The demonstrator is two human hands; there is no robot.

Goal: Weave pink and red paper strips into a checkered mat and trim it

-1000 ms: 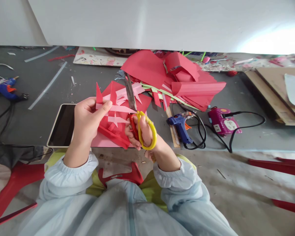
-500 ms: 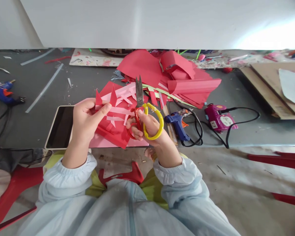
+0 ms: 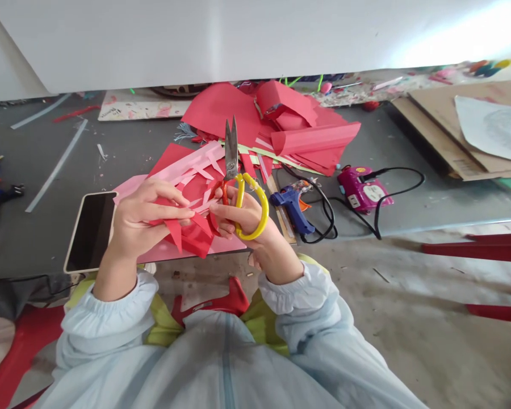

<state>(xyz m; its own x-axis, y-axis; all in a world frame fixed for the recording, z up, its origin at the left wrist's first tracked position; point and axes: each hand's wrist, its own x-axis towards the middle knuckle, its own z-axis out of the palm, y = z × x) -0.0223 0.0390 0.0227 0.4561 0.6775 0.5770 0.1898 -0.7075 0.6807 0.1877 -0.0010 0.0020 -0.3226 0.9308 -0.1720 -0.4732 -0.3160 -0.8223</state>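
My left hand (image 3: 147, 218) pinches a cut red paper piece (image 3: 174, 232) whose pointed ends hang below the fingers. In my right hand (image 3: 242, 216) are scissors (image 3: 231, 150) with one yellow and one red handle, blades pointing away from me and slightly parted. The right thumb and fingertips meet near the pink end of the paper, close to the left fingertips; how firmly they grip it is hard to see. Under both hands lie red sheets (image 3: 196, 241) and a pink sheet with cut strips (image 3: 187, 165).
A phone (image 3: 89, 233) lies left of my hands. To the right are a blue glue gun (image 3: 296, 207), a purple power socket (image 3: 366, 190) with a black cable, and stacked cardboard (image 3: 443, 136). More red paper (image 3: 225, 111) is heaped behind.
The red piece has been turned over, its points now downward instead of up. My hands have come closer together, the left fingers now laid across the paper. The view has shifted right.
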